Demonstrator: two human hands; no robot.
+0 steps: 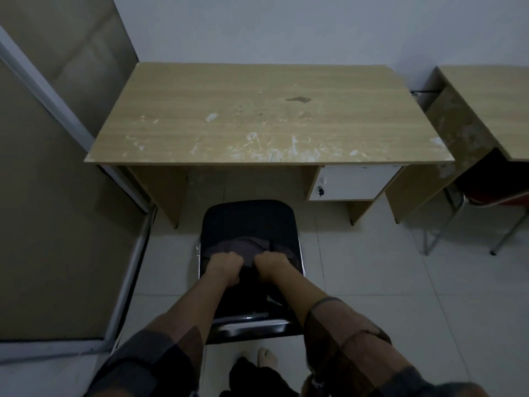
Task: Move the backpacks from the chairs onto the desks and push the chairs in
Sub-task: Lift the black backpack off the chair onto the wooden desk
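Your sleeves [148, 359] fill the bottom of the view, both forearms reaching forward and down over the black chair [249, 222]. Your left hand [224, 265] and your right hand [270, 266] sit close side by side, each with fingers curled into the top of the backpack [243, 245], a dark bag with a greyish upper part that rests on the chair's seat against the backrest. Both hands grip its fabric near the top edge; whether they hold a handle or just cloth cannot be told in the dim light.

That chair stands pulled out from the desk [257, 116], its front edge near the opening between the desk's legs but not under it. A white drawer [352, 181] with a lock hangs under the desk's right side. The worn, scratched wooden top stands against the wall. To your right stands a second desk [492, 104], with a red chair [498, 196] tucked partly beneath it. A framed panel [57, 167] runs along your left.
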